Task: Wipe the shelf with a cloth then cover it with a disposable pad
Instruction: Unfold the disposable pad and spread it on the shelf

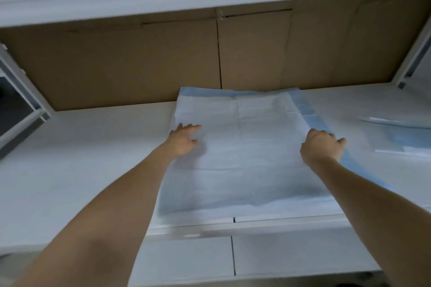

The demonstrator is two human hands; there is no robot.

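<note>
Both hands are on the disposable pad [240, 147], which lies spread on the white shelf [93, 158] with its far edge against the cardboard boxes [140, 60] at the back. The left hand [184, 140] rests flat on the pad's left edge, fingers straight and released, pressing down. The right hand [321, 147] sits at the pad's right side, on its blue border; its fingers curl over that border, but the blur leaves it unclear whether they pinch it or merely press. The pad's near edge reaches almost to the shelf's front lip.

Judging by this, the covering step is nearly finished and only smoothing remains. The risks are small ones: an uneven push from one hand could skew the pad away from the boxes, and a tug on the blue border could ruck the thin sheet into folds. More packaged pads [401, 133] lie right of the pad, near enough for a sweeping wrist to shove them.
</note>
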